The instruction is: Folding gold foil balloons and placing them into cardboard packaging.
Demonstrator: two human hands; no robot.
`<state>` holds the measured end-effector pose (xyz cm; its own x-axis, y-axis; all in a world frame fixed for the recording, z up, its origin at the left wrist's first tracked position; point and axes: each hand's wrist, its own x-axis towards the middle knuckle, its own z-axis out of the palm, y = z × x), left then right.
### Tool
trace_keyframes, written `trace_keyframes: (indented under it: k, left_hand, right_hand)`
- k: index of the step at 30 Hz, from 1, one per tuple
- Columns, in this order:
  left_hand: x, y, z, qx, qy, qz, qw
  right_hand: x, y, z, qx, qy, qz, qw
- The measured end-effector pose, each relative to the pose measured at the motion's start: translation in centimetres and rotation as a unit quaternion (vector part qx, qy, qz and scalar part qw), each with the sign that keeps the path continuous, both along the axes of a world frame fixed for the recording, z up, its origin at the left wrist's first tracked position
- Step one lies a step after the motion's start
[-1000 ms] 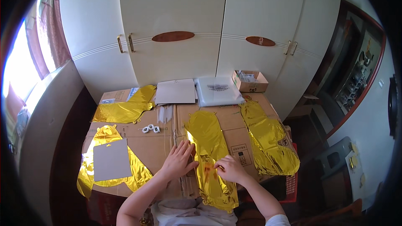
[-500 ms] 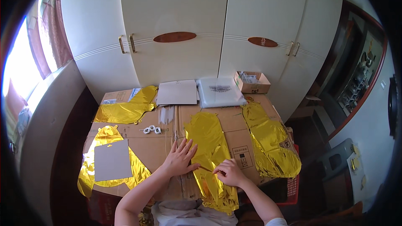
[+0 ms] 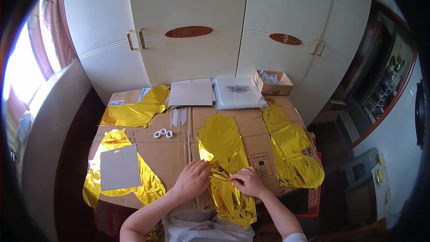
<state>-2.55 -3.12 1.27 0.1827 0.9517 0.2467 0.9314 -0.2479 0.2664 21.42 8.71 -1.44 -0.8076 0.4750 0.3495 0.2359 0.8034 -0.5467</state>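
A flat gold foil balloon (image 3: 224, 134) lies lengthwise before me, its lower end hanging over the near table edge. At its left side my left hand (image 3: 193, 180) is closed, fingertips pinching the foil. My right hand (image 3: 248, 182) pinches a raised fold of the same balloon from the right. Between the two hands the foil is creased and lifted. To the left, a grey card (image 3: 120, 166) rests on another gold balloon (image 3: 150, 181). One more gold balloon (image 3: 289, 145) is spread along the right side of the table.
Flattened cardboard (image 3: 181, 145) covers the table. Toward the back are a folded gold balloon (image 3: 134, 113), a stack of grey cards (image 3: 191, 93), a pile of clear plastic bags (image 3: 237, 96) and a small carton (image 3: 277, 88). White rolls (image 3: 163, 133) and clear sticks (image 3: 179, 116) lie nearer.
My left hand, spread flat on the balloon before, has moved down and closed on the foil. My right hand stays pinched nearby, shifted slightly up and right. The view has tilted a little.
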Motion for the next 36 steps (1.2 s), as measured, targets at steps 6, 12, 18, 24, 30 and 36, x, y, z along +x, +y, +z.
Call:
trace_keyframes:
  k: [6,12,18,24,30,36]
  left_hand:
    - [1.3,-2.6,-0.5,-0.005,0.091,-0.036,0.995]
    - [0.5,-1.9,0.4,-0.041,0.087,-0.042,0.994]
    - [-1.7,1.3,-0.8,-0.014,0.098,-0.005,0.995]
    - [-3.5,3.8,-1.1,-0.06,0.07,-0.019,0.996]
    - [-4.4,5.1,-1.6,-0.05,0.089,-0.012,0.995]
    - [-4.7,5.5,-1.1,-0.044,0.109,-0.023,0.993]
  right_hand:
    - [-0.1,0.0,-0.1,0.005,-0.003,0.004,1.0]
    - [0.1,0.0,0.3,0.01,-0.02,0.016,1.0]
    - [0.0,-0.1,0.2,0.011,-0.019,0.017,1.0]
    - [0.0,-0.1,0.1,0.016,-0.015,0.023,0.999]
    - [0.0,-0.2,0.5,0.016,-0.031,0.027,0.999]
    - [0.0,-0.2,0.3,0.017,-0.025,0.023,0.999]
